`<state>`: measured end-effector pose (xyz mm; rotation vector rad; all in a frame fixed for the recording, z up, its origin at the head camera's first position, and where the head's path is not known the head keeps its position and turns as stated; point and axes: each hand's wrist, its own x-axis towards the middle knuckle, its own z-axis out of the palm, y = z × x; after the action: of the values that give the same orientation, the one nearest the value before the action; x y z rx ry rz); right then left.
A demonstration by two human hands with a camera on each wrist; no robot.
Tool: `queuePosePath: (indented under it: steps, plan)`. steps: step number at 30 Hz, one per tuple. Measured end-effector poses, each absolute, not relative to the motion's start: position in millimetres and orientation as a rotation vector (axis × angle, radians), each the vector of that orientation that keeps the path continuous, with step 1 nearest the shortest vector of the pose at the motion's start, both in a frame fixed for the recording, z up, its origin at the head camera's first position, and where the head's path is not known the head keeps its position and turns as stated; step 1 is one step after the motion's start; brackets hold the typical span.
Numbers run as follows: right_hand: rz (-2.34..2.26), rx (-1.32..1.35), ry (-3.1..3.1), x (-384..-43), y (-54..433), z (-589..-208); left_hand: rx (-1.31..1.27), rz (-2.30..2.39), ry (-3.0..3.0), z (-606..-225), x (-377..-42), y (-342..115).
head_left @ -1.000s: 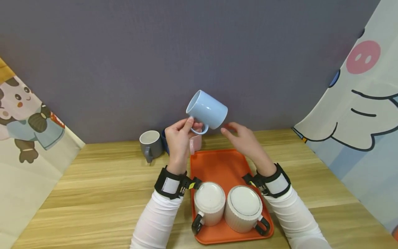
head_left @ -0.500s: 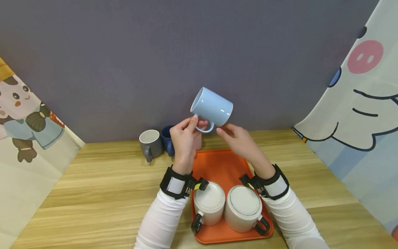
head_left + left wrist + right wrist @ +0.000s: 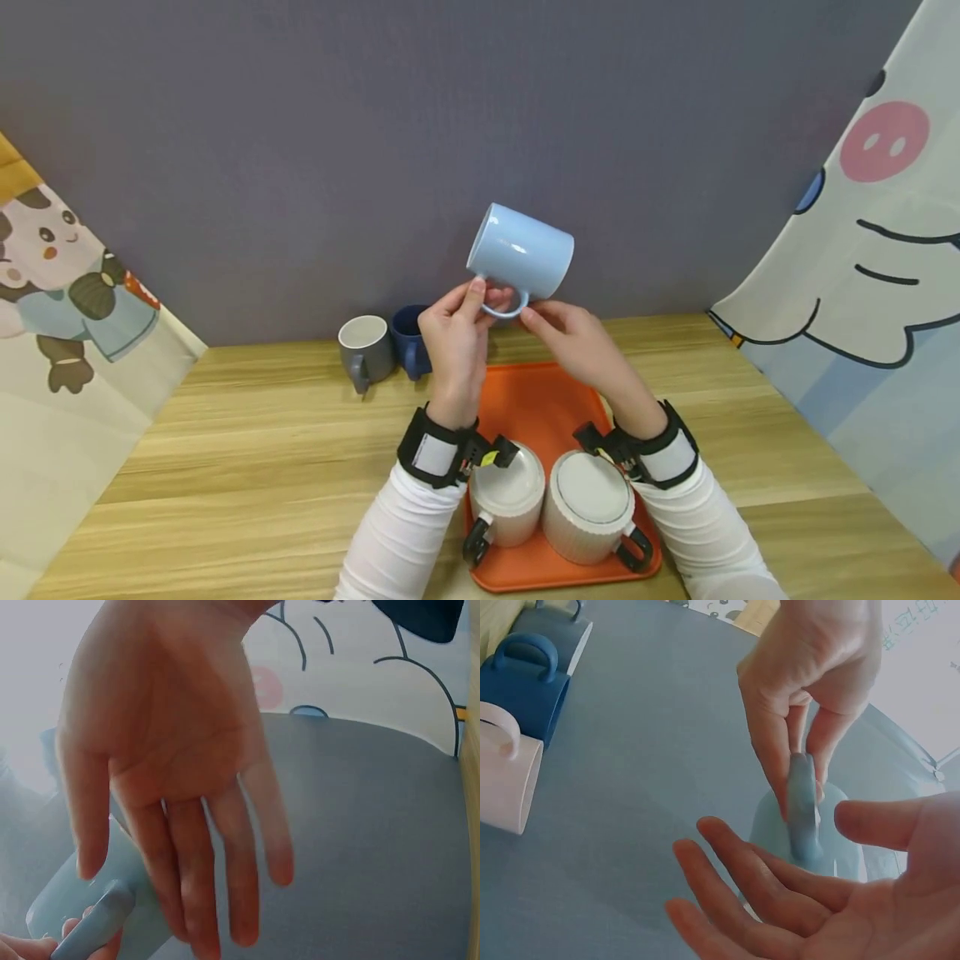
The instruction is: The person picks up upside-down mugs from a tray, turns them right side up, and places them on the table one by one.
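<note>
A light blue mug (image 3: pixel 521 250) is held in the air, tipped on its side with its mouth to the left. My left hand (image 3: pixel 459 346) pinches its handle between thumb and fingers; the right wrist view shows this grip on the handle (image 3: pixel 802 802). Close under the mug's base end lies my right hand (image 3: pixel 581 342). In the left wrist view the right hand's (image 3: pixel 169 750) fingers are straight and spread, holding nothing. Whether its fingertips touch the mug I cannot tell.
An orange tray (image 3: pixel 525 400) carries two upturned white mugs (image 3: pixel 510 487) with black handles. Behind stand a grey mug (image 3: pixel 367 354) and a navy mug (image 3: pixel 408 337) by the grey backdrop. A pink mug (image 3: pixel 502 776) shows in the right wrist view.
My left hand has carried the light blue mug slightly right and up, turning it nearer to horizontal. My right hand now sits closer beneath it. The pink mug has become hidden in the head view.
</note>
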<state>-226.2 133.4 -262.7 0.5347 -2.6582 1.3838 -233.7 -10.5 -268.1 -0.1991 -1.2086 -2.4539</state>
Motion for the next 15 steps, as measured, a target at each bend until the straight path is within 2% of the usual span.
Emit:
queuePosePath:
  steps: [9,15]
  plan:
    - [1.52,0.516,-2.577,-230,129,-268,-0.136,-2.441,-1.254,-271,-230,-1]
    - [1.664,0.517,-2.483,-233,130,-268,-0.181,-2.437,-1.224,-271,-227,4]
